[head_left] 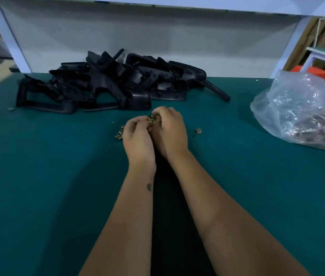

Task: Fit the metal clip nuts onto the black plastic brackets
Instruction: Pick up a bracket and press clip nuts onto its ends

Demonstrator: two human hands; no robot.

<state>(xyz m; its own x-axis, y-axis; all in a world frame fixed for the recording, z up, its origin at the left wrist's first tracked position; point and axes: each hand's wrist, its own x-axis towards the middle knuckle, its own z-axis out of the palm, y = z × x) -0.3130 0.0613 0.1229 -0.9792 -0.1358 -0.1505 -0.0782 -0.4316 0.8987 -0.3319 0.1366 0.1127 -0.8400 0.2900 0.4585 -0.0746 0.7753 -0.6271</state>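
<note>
Both hands meet over the middle of the green table mat (48, 176). My left hand (137, 136) and my right hand (169, 132) have their fingers curled together around a small cluster of metal clip nuts (152, 118). A few more clip nuts (119, 134) lie on the mat just left of my left hand, and a single one (198, 131) lies to the right. A pile of black plastic brackets (107, 84) sits behind the hands, apart from them. Exactly which fingers pinch the nuts is hidden.
A clear plastic bag (301, 112) full of metal clip nuts lies at the right of the mat. One stray clip nut (10, 108) sits at the far left by the pile. A white back panel (157, 46) closes off the far edge.
</note>
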